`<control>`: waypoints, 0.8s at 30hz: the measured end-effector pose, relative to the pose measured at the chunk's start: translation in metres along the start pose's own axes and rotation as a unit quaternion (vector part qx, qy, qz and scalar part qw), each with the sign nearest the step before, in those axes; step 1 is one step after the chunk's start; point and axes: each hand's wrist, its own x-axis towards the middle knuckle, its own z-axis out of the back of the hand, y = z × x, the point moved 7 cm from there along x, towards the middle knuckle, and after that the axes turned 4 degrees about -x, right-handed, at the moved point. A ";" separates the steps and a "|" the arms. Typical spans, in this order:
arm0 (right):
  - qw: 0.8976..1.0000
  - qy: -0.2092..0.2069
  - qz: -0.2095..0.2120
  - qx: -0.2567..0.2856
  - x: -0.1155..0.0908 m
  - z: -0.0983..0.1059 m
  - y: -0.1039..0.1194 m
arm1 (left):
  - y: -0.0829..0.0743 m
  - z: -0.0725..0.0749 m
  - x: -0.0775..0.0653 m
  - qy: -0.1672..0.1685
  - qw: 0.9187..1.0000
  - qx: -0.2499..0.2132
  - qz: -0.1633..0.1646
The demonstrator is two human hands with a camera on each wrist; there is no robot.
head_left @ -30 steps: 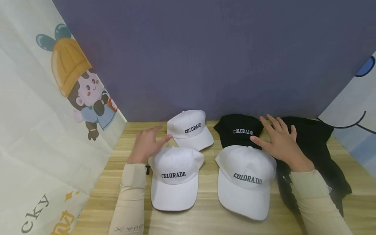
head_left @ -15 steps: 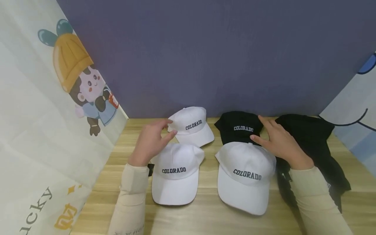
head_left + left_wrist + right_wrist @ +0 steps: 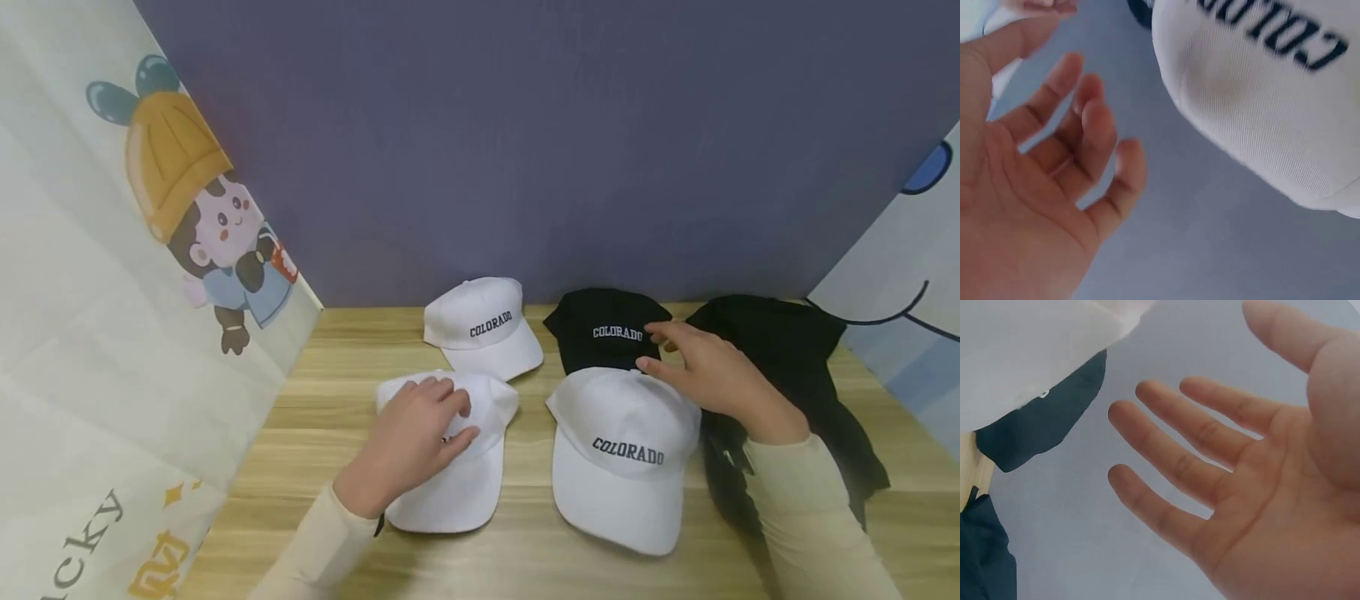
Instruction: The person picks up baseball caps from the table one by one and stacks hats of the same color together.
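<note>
A white baseball cap (image 3: 450,500) lettered COLORADO sits front left on the wooden table. My left hand (image 3: 416,437) hovers over it with loosely bent fingers, hiding most of the lettering. The left wrist view shows an ungripped white cap (image 3: 1260,112) beside that hand (image 3: 1054,162). A second white cap (image 3: 622,508) lies front right. Behind it stands a black COLORADO cap (image 3: 611,308), partly covered by the white one. Near their right side my right hand (image 3: 712,375) is held with nothing in it; its fingers (image 3: 1191,465) are spread in the right wrist view.
Another white cap (image 3: 480,325) rests back left by the dark wall (image 3: 525,150). Black caps (image 3: 780,333) form a row on the right, partly behind my right forearm. A printed white sheet (image 3: 90,292) borders the table (image 3: 315,467) on the left.
My left hand has come down and toward me, from beside the back white cap to over the front left one. My right hand's fingers have drawn together and bent slightly. The caps stay put.
</note>
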 end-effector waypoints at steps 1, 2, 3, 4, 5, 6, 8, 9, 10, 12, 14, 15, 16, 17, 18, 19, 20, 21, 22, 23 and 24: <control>1.000 -0.001 0.005 0.000 -0.001 0.000 0.002 | -0.006 -0.003 -0.004 0.010 1.000 0.003 -0.008; 1.000 -0.003 0.010 0.000 -0.001 0.001 0.004 | -0.011 -0.006 -0.009 0.021 1.000 0.006 -0.015; 1.000 -0.004 0.015 -0.001 -0.001 0.001 0.005 | -0.016 -0.009 -0.013 0.031 0.999 0.008 -0.022; 1.000 -0.005 0.020 -0.001 -0.002 0.001 0.007 | -0.021 -0.012 -0.017 0.041 0.999 0.017 -0.029; 1.000 -0.006 0.024 -0.002 -0.002 0.001 0.008 | -0.025 -0.016 -0.021 0.051 0.998 0.026 -0.035; 1.000 -0.007 0.027 -0.002 -0.002 0.001 0.010 | -0.029 -0.019 -0.025 0.059 0.997 0.036 -0.042; 0.999 -0.006 0.032 -0.003 -0.003 0.001 0.012 | -0.037 -0.026 -0.033 0.076 0.994 0.062 -0.051; 0.999 -0.006 0.034 -0.003 -0.004 0.002 0.013 | -0.040 -0.029 -0.037 0.083 0.992 0.075 -0.054; 0.999 -0.006 0.036 -0.004 -0.005 0.002 0.014 | -0.042 -0.033 -0.041 0.092 0.990 0.086 -0.056; 0.999 -0.007 0.041 -0.004 -0.006 0.002 0.016 | -0.046 -0.040 -0.048 0.110 0.987 0.100 -0.053; 0.999 -0.011 0.047 -0.004 -0.007 0.002 0.019 | -0.048 -0.046 -0.054 0.126 0.986 0.103 -0.042; 0.999 -0.012 0.052 -0.003 -0.007 0.002 0.021 | -0.048 -0.048 -0.057 0.132 0.985 0.101 -0.036; 0.998 -0.013 0.056 -0.002 -0.007 0.002 0.022 | -0.048 -0.050 -0.060 0.136 0.985 0.100 -0.029; 0.998 -0.015 0.061 -0.002 -0.007 0.002 0.024 | -0.048 -0.051 -0.062 0.139 0.985 0.101 -0.024; 0.998 -0.016 0.065 -0.002 -0.007 0.002 0.025 | -0.048 -0.053 -0.064 0.139 0.985 0.102 -0.019; 0.997 -0.017 0.069 -0.002 -0.007 0.002 0.027 | -0.048 -0.054 -0.065 0.137 0.985 0.103 -0.015; 0.997 -0.019 0.072 -0.004 -0.007 0.002 0.028 | -0.048 -0.055 -0.067 0.133 0.985 0.106 -0.012; 0.997 -0.019 0.074 -0.007 -0.007 0.003 0.028 | -0.048 -0.055 -0.067 0.128 0.986 0.108 -0.011; 0.997 -0.020 0.075 -0.009 -0.007 0.003 0.029 | -0.047 -0.055 -0.068 0.122 0.986 0.110 -0.009; 0.997 -0.020 0.075 -0.011 -0.007 0.003 0.029 | -0.047 -0.056 -0.068 0.116 0.987 0.111 -0.009; 0.997 -0.019 0.074 -0.014 -0.007 0.003 0.030 | -0.046 -0.056 -0.068 0.111 0.988 0.110 -0.007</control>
